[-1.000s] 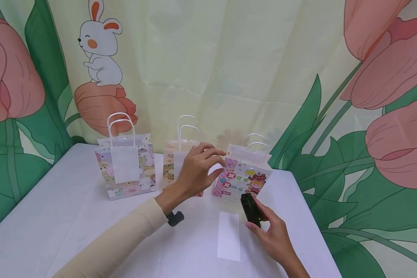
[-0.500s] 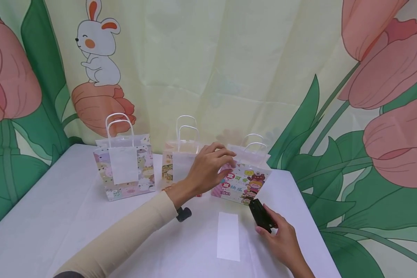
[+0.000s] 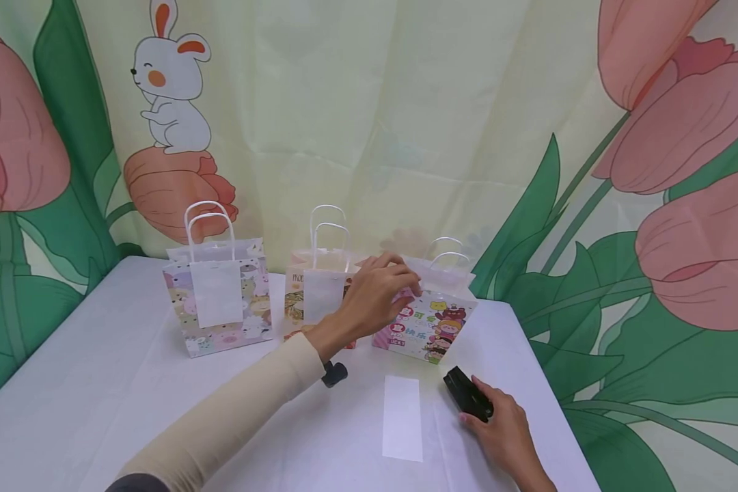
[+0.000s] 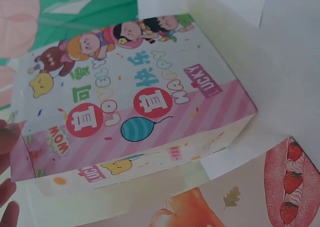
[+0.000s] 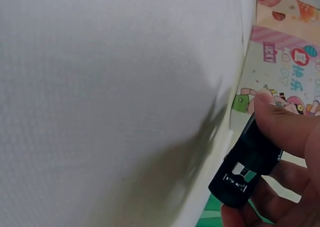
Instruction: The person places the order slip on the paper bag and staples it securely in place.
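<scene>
Bag (image 3: 427, 328) of patterned paper stands on the table (image 3: 295, 437), probably light and easily creased, best taken by its upper edge; the left hand (image 3: 378, 294) has bent fingers at a top corner, whether pinching cannot be told. The right hand (image 3: 504, 427) grips the stapler (image 3: 465, 393), likely stiff and smooth.

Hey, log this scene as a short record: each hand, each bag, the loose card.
left hand: at the upper left corner of the right bag
right hand: holding a black stapler-like tool
left bag: white card on front
middle bag: another white card on front, partly hidden
right bag: no card on its front
loose card: flat on the table
</scene>
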Motion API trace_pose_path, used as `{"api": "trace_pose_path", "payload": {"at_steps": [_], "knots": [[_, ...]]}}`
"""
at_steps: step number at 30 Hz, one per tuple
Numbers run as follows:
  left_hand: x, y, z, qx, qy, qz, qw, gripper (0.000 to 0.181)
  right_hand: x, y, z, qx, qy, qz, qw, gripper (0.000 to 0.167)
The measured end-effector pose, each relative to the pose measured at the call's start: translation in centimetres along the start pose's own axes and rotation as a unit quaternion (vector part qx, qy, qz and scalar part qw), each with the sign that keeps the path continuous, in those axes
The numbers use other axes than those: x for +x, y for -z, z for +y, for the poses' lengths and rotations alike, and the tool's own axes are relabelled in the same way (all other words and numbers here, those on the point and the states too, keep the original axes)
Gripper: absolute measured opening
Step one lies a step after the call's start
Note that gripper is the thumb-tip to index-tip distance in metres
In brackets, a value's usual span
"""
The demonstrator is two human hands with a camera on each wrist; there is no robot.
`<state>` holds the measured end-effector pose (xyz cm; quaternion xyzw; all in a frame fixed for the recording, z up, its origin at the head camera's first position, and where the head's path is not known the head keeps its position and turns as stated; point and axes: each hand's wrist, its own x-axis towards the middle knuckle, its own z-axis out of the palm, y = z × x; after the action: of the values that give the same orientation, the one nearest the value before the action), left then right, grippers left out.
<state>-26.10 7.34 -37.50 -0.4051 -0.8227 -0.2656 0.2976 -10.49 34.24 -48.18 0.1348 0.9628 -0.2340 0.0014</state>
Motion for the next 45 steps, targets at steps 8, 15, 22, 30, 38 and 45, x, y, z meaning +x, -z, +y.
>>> {"api": "trace_pose_path", "payload": {"at_steps": [8, 15, 22, 30, 38, 45], "knots": [[0.5, -0.4, 0.0, 0.004, 0.002, -0.005, 1.0000, 0.010, 0.1, -0.5, 0.2, -0.035, 0.004, 0.010, 0.9993, 0.083], [0.8, -0.6, 0.2, -0.002, 0.003, -0.009, 1.0000, 0.011, 0.2, -1.0, 0.4, -0.057, 0.010, 0.015, 0.9982, 0.083], [0.8, -0.7, 0.2, 0.000, 0.017, -0.015, 0.9997, 0.011, 0.3, -1.1, 0.2, -0.066, 0.006, 0.008, 0.9978, 0.086], [0.9, -0.7, 0.1, 0.000, 0.022, -0.019, 0.9996, 0.012, -0.1, -1.0, -0.3, -0.059, 0.022, 0.029, 0.9976, 0.089], [0.8, -0.7, 0.0, -0.002, 0.023, -0.018, 0.9996, 0.010, -0.7, -1.2, -2.4, -0.016, 0.057, 0.043, 0.9973, 0.083], [0.8, -0.8, 0.0, -0.007, 0.019, -0.018, 0.9996, 0.012, -1.3, -2.0, -4.1, -0.003, 0.084, 0.018, 0.9963, 0.085]]}}
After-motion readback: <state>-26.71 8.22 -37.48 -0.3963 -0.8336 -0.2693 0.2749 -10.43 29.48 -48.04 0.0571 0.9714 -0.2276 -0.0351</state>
